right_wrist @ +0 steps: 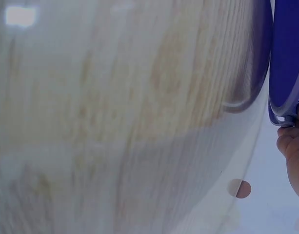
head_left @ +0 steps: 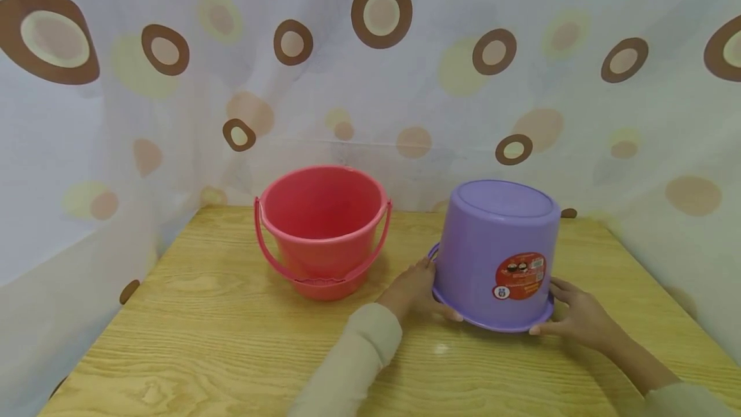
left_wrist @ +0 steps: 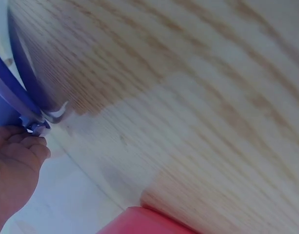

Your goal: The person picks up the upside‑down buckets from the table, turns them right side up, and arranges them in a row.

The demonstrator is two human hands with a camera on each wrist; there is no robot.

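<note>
A purple bucket [head_left: 467,256] is upside down at the right of the table in the head view, its base up and a round red label [head_left: 521,275] facing me. My left hand [head_left: 413,288] grips its rim at the left side, beside the handle, with the thumb along the front of the rim. At the opposite side my right hand [head_left: 585,317] holds the rim, thumb in front and fingers behind. Both wrist views show the bucket's rim [right_wrist: 288,53] close over the tabletop, above its own reflection. Some fingers of each hand are hidden behind the bucket.
A red bucket [head_left: 324,262] stands upright to the left, its handle [head_left: 379,246] hanging down in front. The wooden table [head_left: 191,327] reaches back to a pale curtain [head_left: 324,101] with brown and yellow circles, which also runs along both sides.
</note>
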